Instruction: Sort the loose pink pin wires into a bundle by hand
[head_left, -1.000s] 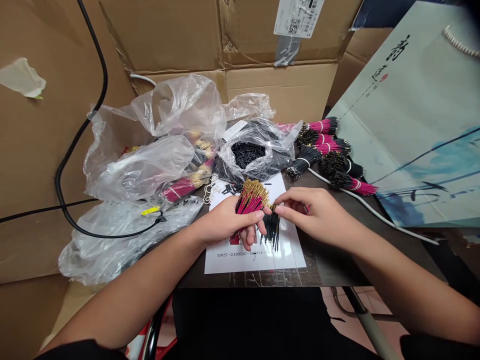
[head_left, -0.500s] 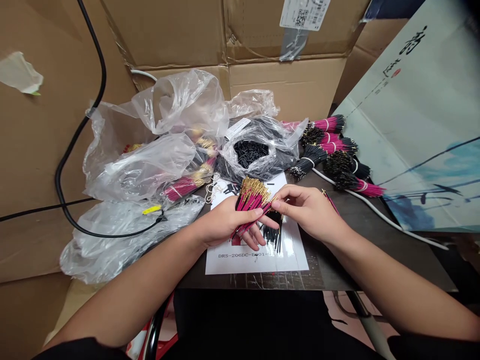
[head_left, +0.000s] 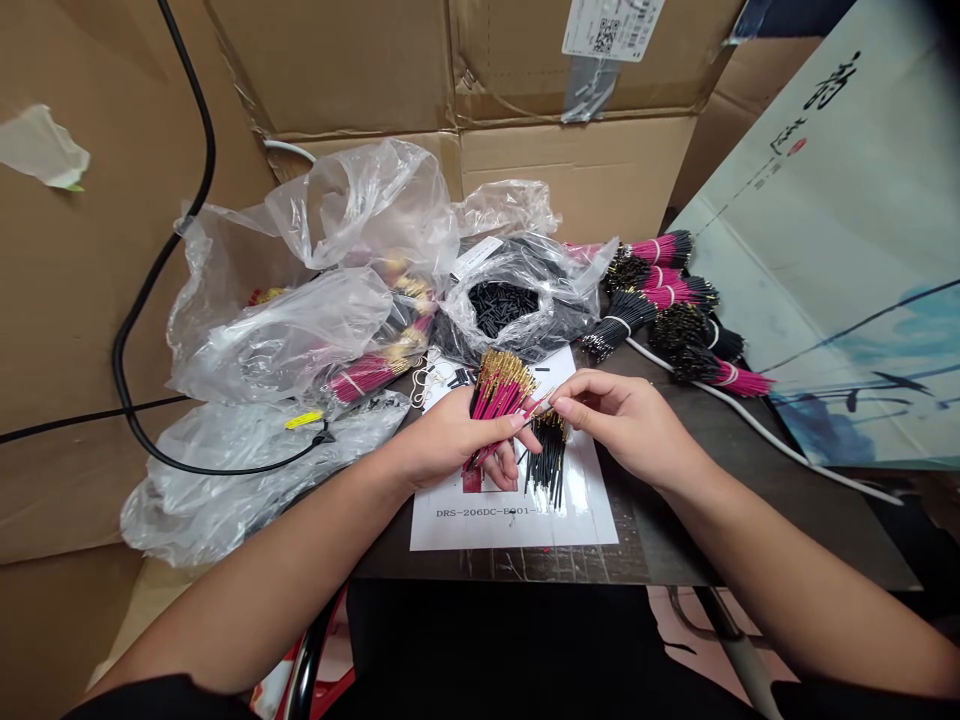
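My left hand is closed around a bundle of short pink and black wires with gold-coloured metal ends, which fan out upward. Its thumb lies across the wires. Beside it, my right hand pinches the end of a single thin wire, which slants out from near the left thumb. Below the hands, a pile of black wires with gold ends rests on a white printed sheet. Behind them sits an open clear bag holding small black sleeves.
Several tied bundles of pink and black wires lie at the back right beside a white cable. Clear plastic bags crowd the left. A black cable hangs there. Cardboard closes off the back; a painted panel stands right.
The left fingers have curled in a little, and a single wire now shows between the hands. The wires that stuck out behind my right hand are out of sight.
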